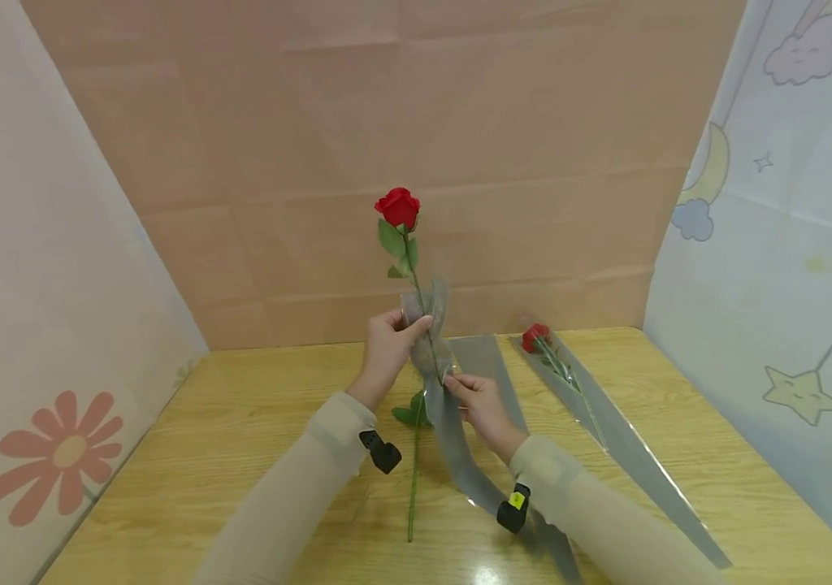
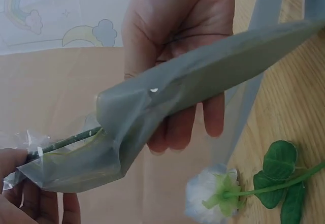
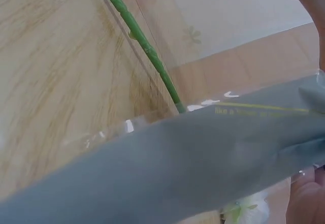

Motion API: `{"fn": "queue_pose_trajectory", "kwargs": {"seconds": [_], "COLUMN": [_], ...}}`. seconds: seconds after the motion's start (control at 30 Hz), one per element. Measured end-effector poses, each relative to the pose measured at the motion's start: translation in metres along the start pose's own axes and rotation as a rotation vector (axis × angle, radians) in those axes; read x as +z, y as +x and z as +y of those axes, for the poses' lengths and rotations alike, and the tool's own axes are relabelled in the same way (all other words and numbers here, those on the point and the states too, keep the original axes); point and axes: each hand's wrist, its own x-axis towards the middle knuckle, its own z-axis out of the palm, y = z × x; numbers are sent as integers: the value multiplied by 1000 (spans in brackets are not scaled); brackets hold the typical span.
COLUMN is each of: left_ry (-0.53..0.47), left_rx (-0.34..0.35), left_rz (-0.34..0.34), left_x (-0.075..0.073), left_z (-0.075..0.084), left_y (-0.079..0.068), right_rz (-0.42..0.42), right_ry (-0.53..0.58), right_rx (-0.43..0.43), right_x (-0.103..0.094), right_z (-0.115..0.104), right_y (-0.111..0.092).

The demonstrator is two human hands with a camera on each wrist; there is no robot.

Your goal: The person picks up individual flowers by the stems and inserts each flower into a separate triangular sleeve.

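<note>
A red rose (image 1: 399, 209) stands upright above my hands, its bloom and leaves over the mouth of a grey, clear-edged plastic flower sleeve (image 1: 448, 431). My left hand (image 1: 389, 349) pinches the rose stem (image 1: 416, 280) together with the crumpled top of the sleeve. Lower down, the thumb and fingers of my right hand (image 1: 485, 410) pinch the sleeve's edge. The lower sleeve bends down toward the table's front. Beneath my hands lies a white flower (image 2: 213, 193) with a green stem (image 1: 413, 479); its bloom is hidden in the head view.
To the right, another red rose (image 1: 535, 337) lies inside a grey sleeve (image 1: 650, 463). A flat grey sleeve (image 1: 478, 353) rests on the wooden table (image 1: 262, 455) behind my right hand. A brown backdrop (image 1: 299, 203) and printed side panels surround the table.
</note>
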Motion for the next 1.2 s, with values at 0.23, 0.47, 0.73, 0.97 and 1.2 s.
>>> {"fn": "queue_pose_trajectory", "kwargs": {"seconds": [0.23,0.47,0.73,0.97,1.2], "left_ry": [23,-4,32,-15,-56], "left_rx": [-69,-71,-11,-18,-25], "left_rz": [-46,-43,-4,105,169], "left_x": [0,-1,0,-7,-14], "left_z": [-9,-13,-18,-6,12], "left_y": [-3,-8,-6,3,18], "right_rz": [65,-35,-111,-104,-82], "right_ry": [-34,-40,-73,-151,-173], "right_rx": [-14,-41,-26,-49,-32], "right_x": [4,7,8,7,7], "right_z": [-2,-7,-14,-9,-6], "right_y": [-1,-2,-2,-1,-2]}}
